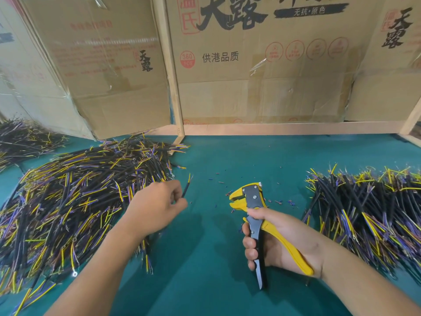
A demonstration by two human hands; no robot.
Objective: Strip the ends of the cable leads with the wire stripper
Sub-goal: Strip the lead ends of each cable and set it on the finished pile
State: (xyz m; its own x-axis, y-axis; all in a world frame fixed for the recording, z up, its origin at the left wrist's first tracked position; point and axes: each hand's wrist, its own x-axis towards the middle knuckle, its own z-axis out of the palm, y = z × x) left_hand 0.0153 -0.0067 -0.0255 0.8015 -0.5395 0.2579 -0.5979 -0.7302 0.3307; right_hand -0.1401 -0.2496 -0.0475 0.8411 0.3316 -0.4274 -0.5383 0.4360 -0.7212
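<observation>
Left hand (157,202) pinching one black-sheathed cable lead (185,189) with yellow and purple cores, right hand (276,238) wrapped round the yellow-and-black wire stripper (251,201), its jaws apart; risk: lead fed too deep, conductor strands nicked.

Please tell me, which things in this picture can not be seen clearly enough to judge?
- Head view: the held cable runs into the left hand; curled fingers hide the rest.
- Its lead tips are too small and blurred to tell stripped or not.
- The right hand covers the middle of the wire stripper.
- The right pile and left pile are cut off by the frame edges.
</observation>
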